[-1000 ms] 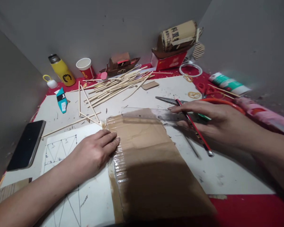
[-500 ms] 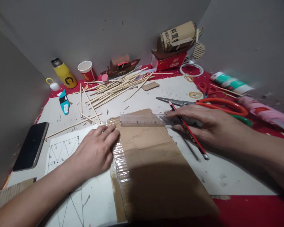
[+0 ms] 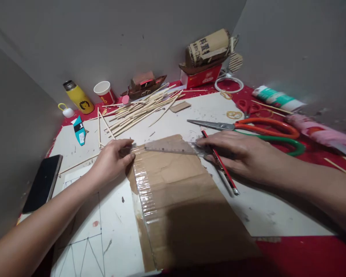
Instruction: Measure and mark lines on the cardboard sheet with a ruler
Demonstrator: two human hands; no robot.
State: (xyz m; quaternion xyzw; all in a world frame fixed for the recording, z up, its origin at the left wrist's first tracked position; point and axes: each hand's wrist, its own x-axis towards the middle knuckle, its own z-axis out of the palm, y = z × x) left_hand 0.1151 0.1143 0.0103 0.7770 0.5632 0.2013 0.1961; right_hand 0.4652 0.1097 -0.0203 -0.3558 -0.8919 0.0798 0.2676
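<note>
A brown cardboard sheet [image 3: 178,200] with clear tape along its left edge lies flat in front of me. A clear plastic ruler [image 3: 168,146] lies across its far edge. My left hand [image 3: 113,160] has its fingers curled on the ruler's left end at the cardboard's far left corner. My right hand [image 3: 242,154] presses the ruler's right end with its fingertips and holds a red pencil [image 3: 220,162] that points away from me.
Large orange and green scissors [image 3: 256,129] lie just beyond my right hand. A heap of thin wooden sticks [image 3: 138,109] lies at the back. A phone [image 3: 43,182] is at the left, a paper with drawn triangles [image 3: 86,238] near me. Bottle, cup and cardboard models line the wall.
My left hand moved forward from the cardboard's left edge to the ruler's left end. The ruler slid nearer, onto the cardboard's far edge. My right hand came slightly leftward with the pencil.
</note>
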